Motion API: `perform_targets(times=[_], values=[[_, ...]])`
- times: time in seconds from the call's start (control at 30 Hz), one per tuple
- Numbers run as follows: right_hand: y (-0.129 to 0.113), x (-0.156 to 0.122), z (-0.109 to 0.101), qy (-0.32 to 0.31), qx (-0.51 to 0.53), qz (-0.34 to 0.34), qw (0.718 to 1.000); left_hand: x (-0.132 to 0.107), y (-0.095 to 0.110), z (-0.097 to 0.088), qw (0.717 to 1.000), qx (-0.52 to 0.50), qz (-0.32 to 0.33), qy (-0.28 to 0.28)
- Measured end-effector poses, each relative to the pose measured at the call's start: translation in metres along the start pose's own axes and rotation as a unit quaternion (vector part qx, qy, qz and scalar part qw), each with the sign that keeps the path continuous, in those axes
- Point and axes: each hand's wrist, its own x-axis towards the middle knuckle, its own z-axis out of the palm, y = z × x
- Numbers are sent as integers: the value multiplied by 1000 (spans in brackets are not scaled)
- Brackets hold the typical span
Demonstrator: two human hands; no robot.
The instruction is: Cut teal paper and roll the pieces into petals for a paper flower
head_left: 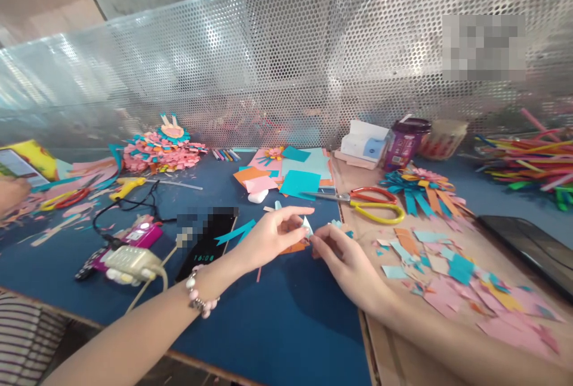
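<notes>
Two bare forearms end in bare hands, the left hand (273, 234) and the right hand (347, 263). The left wrist wears a snug bracelet (199, 298) of round pink beads, with one or two whitish beads among them.

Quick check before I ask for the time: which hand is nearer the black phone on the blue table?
Left. The left hand lies just right of the phone, its wrist beside it. The right hand is farther right, beyond the left, and both are pinching a small paper piece.
</notes>
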Motion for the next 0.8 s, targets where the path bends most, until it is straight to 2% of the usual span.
perform_targets(times=[0.13,0.33,0.63,0.8], values=[[-1,0,0,-6,11,18,1000,1,-2,1,1000,-13,-8,20],[2,1,-1,-2,30,27,999,3,-6,1,998,-55,-15,22],[2,2,-2,-5,47,28,999,2,-3,0,998,-63,-6,0],[2,1,-3,-22,65,29,997,0,-1,1,998,-45,-28,-18]])
